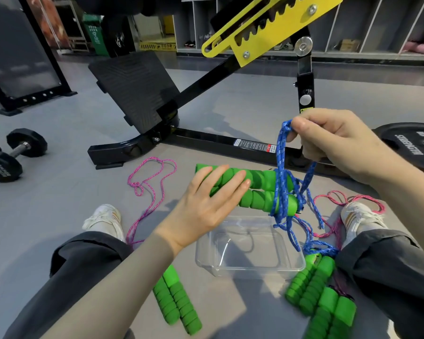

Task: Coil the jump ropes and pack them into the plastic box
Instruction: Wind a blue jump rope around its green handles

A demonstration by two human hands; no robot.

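Observation:
My left hand [207,204] grips a pair of green foam handles [262,187] held level above the clear plastic box [206,255]. A blue rope [283,172] is wound round the right ends of those handles, and loose strands hang down toward the box. My right hand [333,140] pinches a bunch of blue loops up and to the right of the handles. The box sits on the floor between my legs with nothing but a thin dark cord visible inside.
A pink rope [152,182] trails on the floor at left, another pink rope [348,199] by my right shoe. Green handles [176,302] lie beside my left leg, more green handles [321,289] at the box's right. A black bench frame [206,140], dumbbells [17,152] and a weight plate [411,145] surround the spot.

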